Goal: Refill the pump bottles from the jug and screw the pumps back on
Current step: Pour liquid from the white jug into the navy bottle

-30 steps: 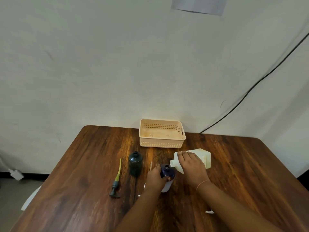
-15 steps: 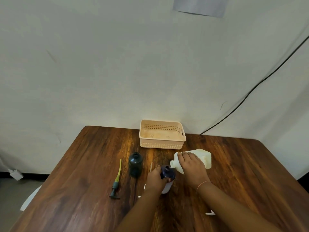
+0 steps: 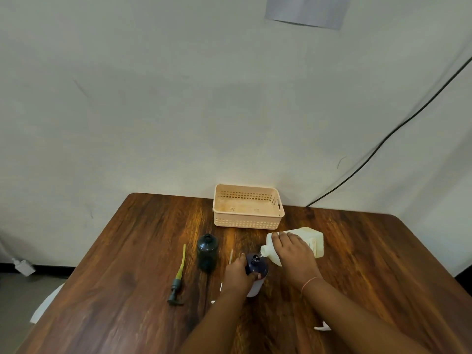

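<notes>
My right hand [image 3: 293, 254] grips a white jug [image 3: 313, 241], tipped left so its spout sits right over the open mouth of a dark blue pump bottle [image 3: 256, 267]. My left hand [image 3: 236, 275] is wrapped around that bottle, which stands upright on the wooden table [image 3: 127, 290]. A second bottle, dark green and open-topped [image 3: 207, 252], stands to the left. Further left lies a dark pump head with a yellow tube [image 3: 178, 277]. A thin white tube [image 3: 231, 256] shows just behind my left hand; most of it is hidden.
A beige slotted basket [image 3: 247, 221] sits at the table's back edge against the wall. A small white piece [image 3: 322, 327] lies near my right forearm. A black cable [image 3: 383, 139] runs down the wall at right. The table's edges drop off left and right.
The jug's spout has dipped slightly closer to the blue bottle's mouth. Both hands keep their grips and the other objects have not moved.
</notes>
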Available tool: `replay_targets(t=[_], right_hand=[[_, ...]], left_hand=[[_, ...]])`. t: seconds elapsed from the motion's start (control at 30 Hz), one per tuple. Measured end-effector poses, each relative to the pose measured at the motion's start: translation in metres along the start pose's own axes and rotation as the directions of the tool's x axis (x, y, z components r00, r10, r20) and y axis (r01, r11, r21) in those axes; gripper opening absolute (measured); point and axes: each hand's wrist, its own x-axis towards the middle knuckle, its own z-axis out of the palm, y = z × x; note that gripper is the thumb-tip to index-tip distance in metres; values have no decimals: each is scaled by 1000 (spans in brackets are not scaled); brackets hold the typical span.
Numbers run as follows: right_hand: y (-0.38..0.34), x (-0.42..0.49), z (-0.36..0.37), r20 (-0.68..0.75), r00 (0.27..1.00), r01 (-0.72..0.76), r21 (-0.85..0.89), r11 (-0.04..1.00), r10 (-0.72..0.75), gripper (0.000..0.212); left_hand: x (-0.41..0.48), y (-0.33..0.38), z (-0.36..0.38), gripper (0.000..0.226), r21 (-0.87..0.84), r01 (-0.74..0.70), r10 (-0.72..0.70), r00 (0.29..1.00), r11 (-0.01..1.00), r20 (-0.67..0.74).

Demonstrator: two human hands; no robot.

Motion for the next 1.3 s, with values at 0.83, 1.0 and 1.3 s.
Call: replay_targets(t=[0.83,1.0,1.3], right_hand=[[-8,-3,-5,-18,989,-142,162,976,147,70],[-6,-9,0,64,881,-434,503,747,468,74],[-6,-27,29,195,640,-618,705,348,743,76]], left_hand=[[4,1,-1,44,14,45,-45,999,999,12],[4,-3,-4,38,-19,47,-46,998,999,48],[2,-6,-2,42,-87,52,-51,999,995,13]])
